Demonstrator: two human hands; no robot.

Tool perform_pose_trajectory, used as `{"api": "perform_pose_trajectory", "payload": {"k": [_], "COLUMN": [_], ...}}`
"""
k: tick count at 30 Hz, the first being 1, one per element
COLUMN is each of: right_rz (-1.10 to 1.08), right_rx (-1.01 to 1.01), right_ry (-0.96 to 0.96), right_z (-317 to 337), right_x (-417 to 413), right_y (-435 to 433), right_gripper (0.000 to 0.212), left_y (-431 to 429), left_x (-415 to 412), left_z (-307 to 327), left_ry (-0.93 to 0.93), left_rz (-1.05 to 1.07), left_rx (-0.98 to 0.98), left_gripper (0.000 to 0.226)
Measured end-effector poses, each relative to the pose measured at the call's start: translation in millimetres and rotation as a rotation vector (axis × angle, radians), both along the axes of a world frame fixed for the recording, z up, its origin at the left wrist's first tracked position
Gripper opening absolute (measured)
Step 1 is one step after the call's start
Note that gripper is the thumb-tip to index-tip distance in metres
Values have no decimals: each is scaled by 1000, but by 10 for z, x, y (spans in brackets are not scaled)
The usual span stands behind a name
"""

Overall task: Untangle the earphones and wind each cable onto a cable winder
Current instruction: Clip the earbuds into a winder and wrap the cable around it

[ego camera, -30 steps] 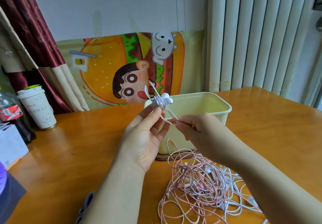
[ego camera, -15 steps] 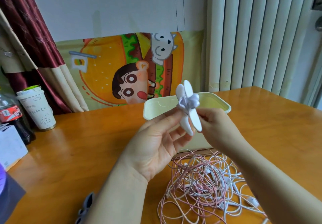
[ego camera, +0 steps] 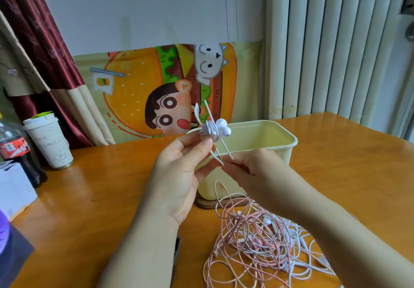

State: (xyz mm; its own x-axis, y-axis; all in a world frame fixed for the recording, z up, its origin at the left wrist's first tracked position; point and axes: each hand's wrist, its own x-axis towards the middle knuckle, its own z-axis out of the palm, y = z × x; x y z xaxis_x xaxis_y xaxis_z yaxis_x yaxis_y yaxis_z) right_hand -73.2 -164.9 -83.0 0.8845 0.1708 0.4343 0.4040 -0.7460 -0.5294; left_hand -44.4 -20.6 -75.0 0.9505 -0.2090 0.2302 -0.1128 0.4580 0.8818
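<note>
I hold the white cable winder (ego camera: pixel 209 131) up in front of the cream bin (ego camera: pixel 281 153), by its near rim. My left hand (ego camera: pixel 179 175) pinches its wound middle, and my right hand (ego camera: pixel 251 171) pinches its lower prongs. Two white earbuds (ego camera: pixel 224 125) jut from the winding. The pink-and-white earphone tangle (ego camera: pixel 257 240) lies just before the bin.

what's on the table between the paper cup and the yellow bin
Bare wood of the table, in the head view; nothing shows between cup and bin. The left hand, raised with the winder, hides the stretch nearest the bin.
</note>
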Motion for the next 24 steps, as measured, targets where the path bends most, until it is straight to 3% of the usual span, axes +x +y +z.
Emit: {"api": "perform_pose_trajectory", "payload": {"k": [6,18,24], "right_rz": [-93,-155,-218], "right_rx": [-125,-170,-266], "right_ry": [21,205,54], "right_z": [151,276,384], "right_x": [-123,-233,-270], "right_y": [-47,-141,-201], "right_gripper": [43,37,36], "left_y": [-58,-162,-188], "left_x": [6,-47,-66], "left_z": [-42,-140,-146], "left_ry": [1,-126,-208], "left_rz": [40,191,184], "left_rx": [57,363,535], "left_gripper": [18,19,14]}}
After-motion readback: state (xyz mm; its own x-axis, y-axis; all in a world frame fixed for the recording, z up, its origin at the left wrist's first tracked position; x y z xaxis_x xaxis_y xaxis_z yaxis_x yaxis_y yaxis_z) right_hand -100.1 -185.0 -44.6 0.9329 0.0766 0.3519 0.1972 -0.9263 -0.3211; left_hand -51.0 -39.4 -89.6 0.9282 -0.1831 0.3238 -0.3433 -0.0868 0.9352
